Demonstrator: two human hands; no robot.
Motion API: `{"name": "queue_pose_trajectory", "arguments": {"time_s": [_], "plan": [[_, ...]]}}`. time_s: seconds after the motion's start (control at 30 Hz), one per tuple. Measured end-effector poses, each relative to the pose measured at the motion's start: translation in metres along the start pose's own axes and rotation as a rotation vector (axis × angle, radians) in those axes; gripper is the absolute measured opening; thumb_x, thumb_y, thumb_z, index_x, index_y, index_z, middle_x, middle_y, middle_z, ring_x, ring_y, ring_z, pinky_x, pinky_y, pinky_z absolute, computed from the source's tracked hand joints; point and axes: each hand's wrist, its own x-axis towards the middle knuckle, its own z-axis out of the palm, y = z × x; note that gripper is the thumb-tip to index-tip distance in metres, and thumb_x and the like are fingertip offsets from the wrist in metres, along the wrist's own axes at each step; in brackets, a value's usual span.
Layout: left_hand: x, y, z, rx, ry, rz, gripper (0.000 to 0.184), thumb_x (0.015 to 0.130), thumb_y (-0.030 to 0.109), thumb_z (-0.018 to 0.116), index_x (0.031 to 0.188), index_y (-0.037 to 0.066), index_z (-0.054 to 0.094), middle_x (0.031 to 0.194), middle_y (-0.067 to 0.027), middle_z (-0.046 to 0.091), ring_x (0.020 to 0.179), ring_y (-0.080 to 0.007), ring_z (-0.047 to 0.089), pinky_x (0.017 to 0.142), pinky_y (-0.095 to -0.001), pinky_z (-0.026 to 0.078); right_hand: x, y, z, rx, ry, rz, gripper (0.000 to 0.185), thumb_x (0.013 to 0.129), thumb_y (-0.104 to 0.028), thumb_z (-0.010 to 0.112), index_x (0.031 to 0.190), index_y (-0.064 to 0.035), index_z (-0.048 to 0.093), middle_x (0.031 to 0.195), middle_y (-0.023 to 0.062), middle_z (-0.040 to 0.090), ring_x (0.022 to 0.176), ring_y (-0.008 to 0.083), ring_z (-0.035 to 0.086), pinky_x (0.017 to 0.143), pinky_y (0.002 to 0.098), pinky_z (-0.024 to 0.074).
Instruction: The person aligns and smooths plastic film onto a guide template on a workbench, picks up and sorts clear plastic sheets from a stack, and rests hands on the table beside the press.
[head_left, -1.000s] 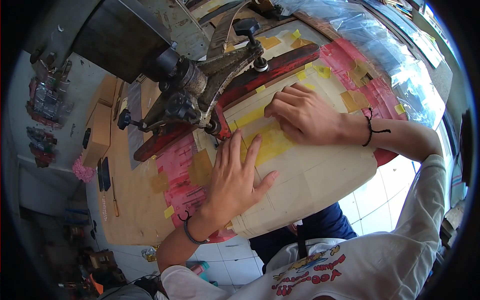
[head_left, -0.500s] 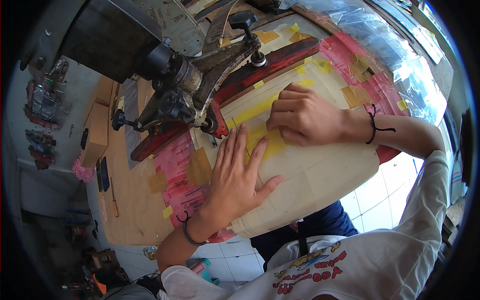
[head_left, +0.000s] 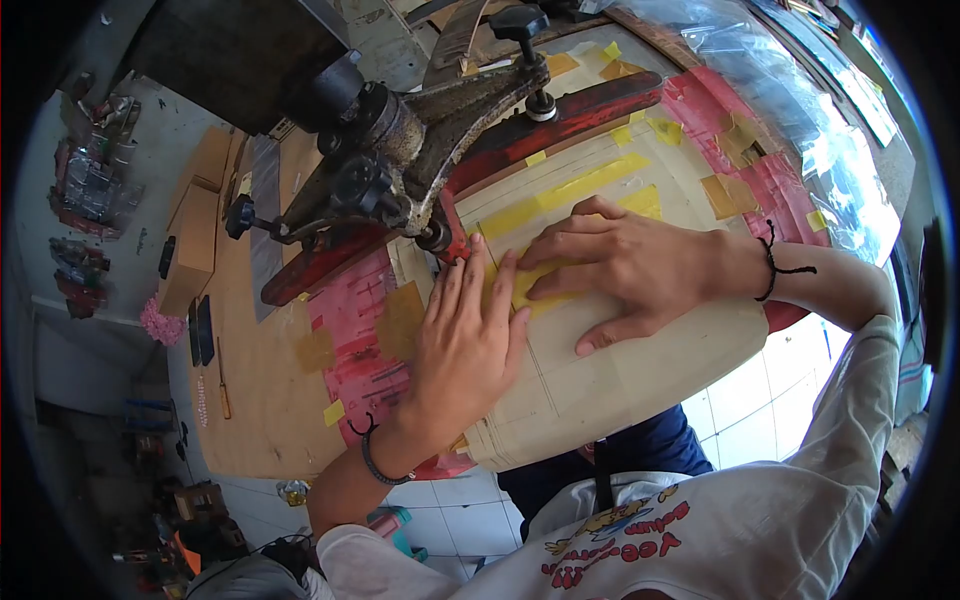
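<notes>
Though both our hands are near the tape, our right hand (head_left: 630, 262) is the closer one, for it lies right over the lower strip of thin, shiny yellow tape (head_left: 643, 203). That strip runs on a long slant from the middle of the frame toward the upper right, and its upper right end peeks out above our knuckles. An upper strip of thin yellow tape (head_left: 565, 192) lies just above it in the frame and slants the same way. Both strips sit on a big, flat, cream-coloured board with round corners (head_left: 640, 385). Our right hand is spread wide, palm down, thumb well apart from the fingers, and we see nothing in it. Our left hand (head_left: 465, 345) lies flat with its fingers pointing up the frame, and we see nothing in it either. Its fingertips are near the lower left ends of the strips, just beside a worn red metal bar (head_left: 454, 232); we cannot tell if they touch it.
</notes>
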Motion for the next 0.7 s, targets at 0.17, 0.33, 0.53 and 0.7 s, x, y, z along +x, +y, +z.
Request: {"name": "queue_pose_trajectory", "arguments": {"time_s": [0.17,0.33,0.53,0.7], "plan": [[-0.004,0.005,0.0,-0.029,0.042,0.04,0.054,0.097,0.024,0.063,0.14,-0.008,0.053,0.142,-0.0349,0.051,0.134,-0.0474,0.05,0.113,-0.0504,0.04,-0.001,-0.001,0.015,-0.114,0.051,0.064,0.063,0.087,-0.049,0.074,0.132,-0.0075,0.059,0.142,0.0119,0.055,0.131,0.0332,0.052,0.109,0.0531,0.0371],[0.0,0.012,-0.003,-0.02,0.007,0.021,0.063,0.097,0.03,0.065,0.142,-0.012,0.049,0.147,-0.0352,0.046,0.139,-0.0466,0.045,0.116,-0.049,0.038,-0.004,-0.001,0.01,-0.051,0.074,0.013,0.045,0.091,-0.042,0.073,0.116,-0.006,0.067,0.132,0.0124,0.063,0.123,0.0312,0.059,0.103,0.0492,0.0429],[-0.001,0.007,0.0,0.042,-0.013,-0.012,0.066,0.099,0.035,0.063,0.143,-0.012,0.047,0.15,-0.0344,0.044,0.141,-0.045,0.044,0.118,-0.0472,0.036,-0.003,0.003,0.012,0.023,0.095,-0.108,0.037,0.093,-0.039,0.07,0.11,-0.0058,0.07,0.122,0.0126,0.068,0.118,0.0304,0.062,0.099,0.0472,0.0457],[-0.002,0.005,-0.003,0.054,-0.042,0.008,0.066,0.1,0.034,0.061,0.145,-0.011,0.044,0.151,-0.0329,0.043,0.142,-0.0432,0.043,0.119,-0.0484,0.034,-0.001,0.002,0.012,0.056,0.109,-0.151,0.033,0.093,-0.031,0.068,0.108,-0.002,0.069,0.12,0.0144,0.068,0.117,0.0299,0.063,0.1,0.0467,0.0449]]}}
